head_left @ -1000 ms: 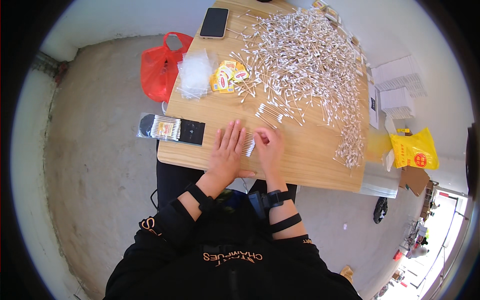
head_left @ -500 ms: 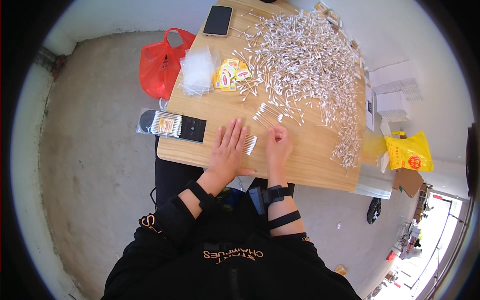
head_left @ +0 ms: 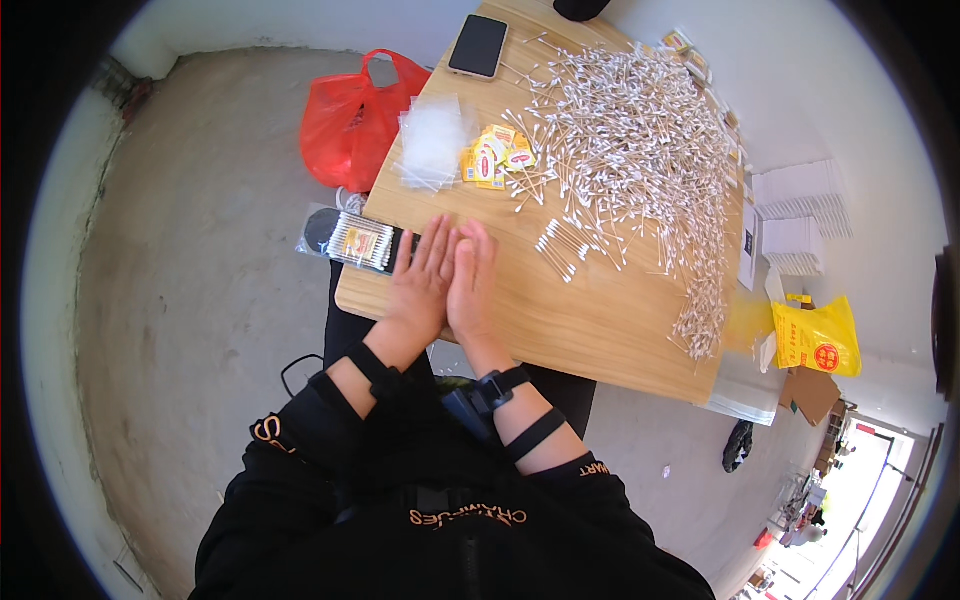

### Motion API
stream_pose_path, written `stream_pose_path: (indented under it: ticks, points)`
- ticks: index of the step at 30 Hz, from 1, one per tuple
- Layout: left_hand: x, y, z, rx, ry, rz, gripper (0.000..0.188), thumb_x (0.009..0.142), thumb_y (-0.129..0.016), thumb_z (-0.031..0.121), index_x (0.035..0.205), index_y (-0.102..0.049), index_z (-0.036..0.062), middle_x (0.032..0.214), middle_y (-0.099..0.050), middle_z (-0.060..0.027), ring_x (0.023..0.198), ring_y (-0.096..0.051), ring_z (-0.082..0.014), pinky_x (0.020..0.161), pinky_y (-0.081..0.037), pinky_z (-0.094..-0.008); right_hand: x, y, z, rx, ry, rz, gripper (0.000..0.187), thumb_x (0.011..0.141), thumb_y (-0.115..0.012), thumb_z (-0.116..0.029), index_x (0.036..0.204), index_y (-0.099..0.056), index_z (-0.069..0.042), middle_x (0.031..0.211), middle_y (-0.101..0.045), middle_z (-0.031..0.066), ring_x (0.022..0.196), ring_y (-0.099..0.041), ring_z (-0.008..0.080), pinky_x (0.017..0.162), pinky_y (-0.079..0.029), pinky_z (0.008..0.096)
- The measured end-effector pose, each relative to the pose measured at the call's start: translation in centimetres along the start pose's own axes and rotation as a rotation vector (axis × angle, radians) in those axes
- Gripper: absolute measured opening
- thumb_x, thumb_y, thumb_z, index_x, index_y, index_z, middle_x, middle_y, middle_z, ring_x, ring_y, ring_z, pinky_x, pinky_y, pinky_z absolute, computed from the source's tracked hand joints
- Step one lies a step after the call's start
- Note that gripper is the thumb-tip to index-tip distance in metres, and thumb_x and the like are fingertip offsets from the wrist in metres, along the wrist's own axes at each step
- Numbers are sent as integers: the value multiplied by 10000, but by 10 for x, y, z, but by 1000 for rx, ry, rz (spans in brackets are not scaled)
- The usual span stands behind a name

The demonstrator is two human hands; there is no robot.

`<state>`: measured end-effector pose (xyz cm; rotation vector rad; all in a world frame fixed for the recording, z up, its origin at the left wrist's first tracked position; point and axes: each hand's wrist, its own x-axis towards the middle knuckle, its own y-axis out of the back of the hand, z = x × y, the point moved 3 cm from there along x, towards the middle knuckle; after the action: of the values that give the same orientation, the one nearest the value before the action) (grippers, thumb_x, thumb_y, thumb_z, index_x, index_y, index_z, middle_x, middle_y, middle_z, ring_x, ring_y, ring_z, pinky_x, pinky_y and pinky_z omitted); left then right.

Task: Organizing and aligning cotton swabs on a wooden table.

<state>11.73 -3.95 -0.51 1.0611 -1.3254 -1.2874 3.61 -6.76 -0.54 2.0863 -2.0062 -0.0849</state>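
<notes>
My left hand (head_left: 416,298) lies flat near the table's front edge, fingers stretched out, its fingertips over the end of a black backing. On that backing sits a row of cotton swabs (head_left: 362,243) with a small yellow label, partly inside a clear sleeve. Pressed alongside the left hand, my right hand (head_left: 470,300) is on edge with its fingers straight. Whether swabs lie under or between the palms is hidden. To the right, a small loose group of cotton swabs (head_left: 562,247) rests on the wood.
A large heap of cotton swabs (head_left: 645,135) covers the table's far right. Yellow cards (head_left: 490,160), clear plastic sleeves (head_left: 432,145) and a phone (head_left: 479,46) lie at the far left. A red bag (head_left: 345,130) stands beside the table; white stacks (head_left: 792,246) and a yellow bag (head_left: 818,336) are right.
My right hand has left the loose swabs and moved left against my left hand, its closed fingers now straight. My left hand has shifted left to the black backing. The swabs once beside it are hidden.
</notes>
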Motion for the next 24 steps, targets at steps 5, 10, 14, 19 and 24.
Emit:
stream_pose_path:
  ticks: [5, 10, 14, 19, 24]
  points:
    - [-6, 2, -22, -64, -13, 4, 645, 900, -440, 303, 1458, -315, 5, 1565, -216, -160, 1476, -124, -266, 1170, -54, -506, 10, -14, -4, -322, 106, 182, 384, 935, -493, -139, 1286, -457, 12, 1264, -432, 187, 1192, -418, 351, 1029, -323, 454]
    - [-8, 10, -22, -30, 26, -51, 753, 858, -514, 395, 1465, -298, 5, 1563, -213, -162, 1471, -137, -275, 1171, -58, -508, 19, -17, -3, -808, 291, 105, 441, 842, -551, -63, 1275, -486, -11, 1243, -424, 185, 1236, -376, 377, 1069, -285, 475]
    - [-11, 32, -37, -228, 91, -191, 959, 739, -680, 475, 1465, -279, -7, 1560, -182, -204, 1470, -125, -304, 1164, -90, -527, 20, -24, 1, -856, 294, 40, 414, 893, -500, -77, 1301, -467, -14, 1260, -422, 150, 1302, -343, 342, 1122, -232, 502]
    - [-20, 29, -109, -396, 321, 232, 863, 737, -750, 383, 1388, -367, -35, 1461, -320, -233, 1362, -310, -318, 1089, -272, -494, 24, -23, -1, -900, 321, 9, 401, 897, -483, -65, 1296, -473, -21, 1235, -436, 139, 1277, -373, 332, 1114, -250, 502]
    - [-28, -14, -169, -984, 869, 230, 525, 855, -699, 346, 1183, -557, -39, 1121, -627, -147, 998, -605, -221, 882, -473, -353, 24, -41, -9, -913, 391, -8, 381, 862, -497, -22, 1242, -522, -24, 1197, -455, 148, 1214, -411, 347, 1053, -316, 448]
